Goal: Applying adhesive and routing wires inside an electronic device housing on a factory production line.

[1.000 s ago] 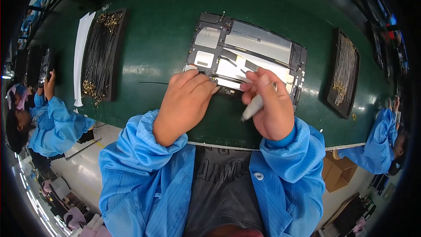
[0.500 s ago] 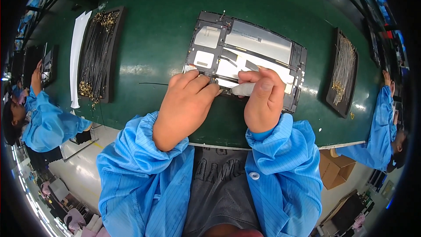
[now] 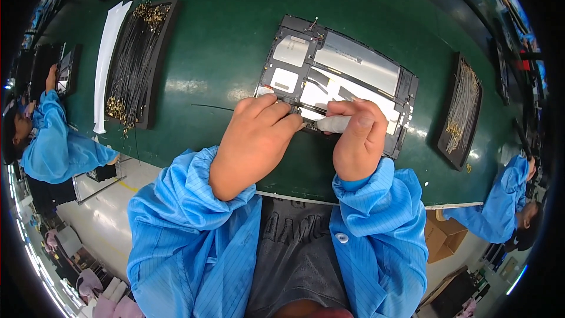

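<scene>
A tablet-like device [image 3: 359, 50], opened to a black frame with silver and white panels, lies tilted on the green bench in front of me. My left hand [image 3: 259, 135] is closed at its near edge, fingers bent and pressed together. A thin black cable [image 3: 207, 105] runs out leftward from beneath that hand; its other end is hidden. My right hand [image 3: 360, 144] pinches at the same edge, thumb against curled fingers. A whitish rounded piece [image 3: 333, 123] juts from it toward my left fingertips; whether it is a finger covering or a wrapped tool I cannot tell.
On the left, a black tray [image 3: 159, 65] holds many black cables with gold ends, beside a white strip [image 3: 110, 65]. A second black tray [image 3: 442, 142] with grey cables stands at the right. Co-workers in blue sleeves [image 3: 65, 147] sit at both sides. A cardboard box [image 3: 444, 238] is below the bench.
The whole view has shifted and turned slightly, so the device appears a little further right. Both hands stay at its near edge in nearly the same pose.
</scene>
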